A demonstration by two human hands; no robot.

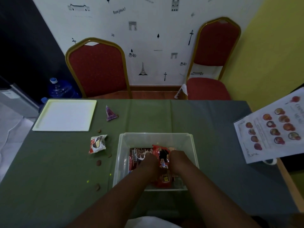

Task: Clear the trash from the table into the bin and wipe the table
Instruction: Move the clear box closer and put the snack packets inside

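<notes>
Both hands reaching down into clear bin [189,140], which is sitting near middle of green surface [49,178]. Left hand [148,160] and right hand [178,157] flanking red wrapper [162,155], touching it. Fingers lost in dim light, so cannot tell whether gripping or just pressing. Dark wrapper [137,156] lying beside it in bin. Waiting on surface: white-red wrapper [97,143], purple wrapper [111,113], brown crumbs [99,162]. Wrappers likely handling light, crinkly, springy, slick; judging pinch at crumpled edge best. Crumbs probably needing sweeping, not picking.
</notes>
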